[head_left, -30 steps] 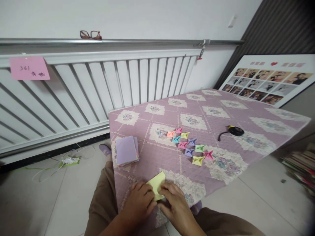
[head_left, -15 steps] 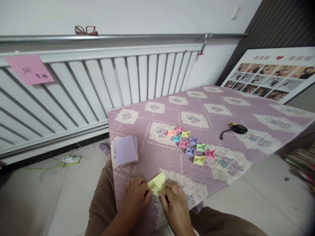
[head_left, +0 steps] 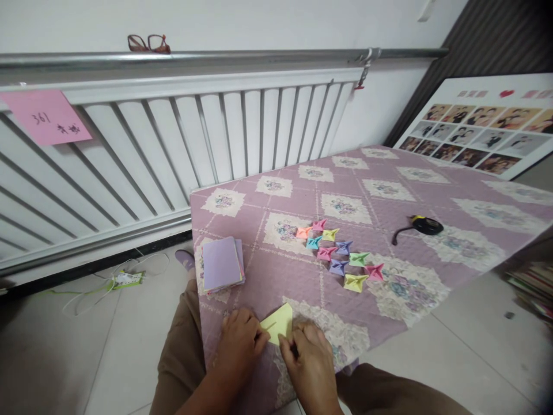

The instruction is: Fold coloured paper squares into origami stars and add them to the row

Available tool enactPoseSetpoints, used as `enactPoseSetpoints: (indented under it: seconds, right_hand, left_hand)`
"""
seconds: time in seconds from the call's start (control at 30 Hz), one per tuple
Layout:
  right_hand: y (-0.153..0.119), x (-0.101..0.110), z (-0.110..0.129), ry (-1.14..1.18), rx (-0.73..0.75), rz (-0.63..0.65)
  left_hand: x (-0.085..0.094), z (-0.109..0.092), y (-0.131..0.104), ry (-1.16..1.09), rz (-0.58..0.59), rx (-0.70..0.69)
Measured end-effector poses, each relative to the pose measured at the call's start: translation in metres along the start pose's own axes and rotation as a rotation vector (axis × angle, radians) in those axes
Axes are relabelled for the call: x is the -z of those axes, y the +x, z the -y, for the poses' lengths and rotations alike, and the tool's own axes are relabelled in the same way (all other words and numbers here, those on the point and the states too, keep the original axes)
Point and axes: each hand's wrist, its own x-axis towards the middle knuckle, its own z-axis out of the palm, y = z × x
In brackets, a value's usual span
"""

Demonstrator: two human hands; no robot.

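Observation:
A folded yellow paper (head_left: 279, 324) lies near the table's front edge, between my two hands. My left hand (head_left: 242, 341) has its fingers curled at the paper's left corner. The thumb and fingers of my right hand (head_left: 309, 357) are pressed together at its lower right edge. Behind and to the right stand several small folded paper pieces (head_left: 343, 249) in pink, orange, blue, purple, green and yellow. A stack of square papers (head_left: 222, 264), purple on top, sits at the left edge of the table.
The table (head_left: 268, 271) has a purple floral cloth. A black and yellow object (head_left: 427, 225) with a strap lies right. Beyond are a white radiator (head_left: 228, 138), glasses (head_left: 149, 44) on the pipe and a photo board (head_left: 479, 127). A power strip (head_left: 127, 279) is on the floor.
The view has shifted slightly. My right thumb has moved a little up onto the yellow paper, and its creases look slightly different. My left hand stays at its left corner.

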Motion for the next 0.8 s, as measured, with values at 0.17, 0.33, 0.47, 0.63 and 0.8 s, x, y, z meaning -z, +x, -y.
enactPoseSetpoints:
  seconds: [0.17, 0.33, 0.47, 0.63, 0.8]
  right_hand:
    - [0.0, 0.0, -0.003, 0.074, -0.006, 0.007]
    - [-0.001, 0.0, -0.006, 0.098, 0.013, 0.004]
    - [-0.002, 0.0, -0.006, 0.107, 0.018, -0.009]
    - [-0.002, 0.0, -0.005, 0.111, 0.025, -0.023]
    - [-0.007, 0.0, -0.007, 0.122, 0.044, -0.049]
  left_hand:
    - [0.005, -0.002, 0.0, 0.001, 0.012, 0.012]
    - [0.007, 0.0, 0.001, -0.036, 0.061, 0.035]
    - [0.01, -0.001, 0.004, -0.049, 0.108, 0.067]
    - [0.014, -0.011, 0.009, -0.012, 0.17, 0.104]
    - [0.012, -0.016, 0.01, 0.017, 0.145, 0.107]
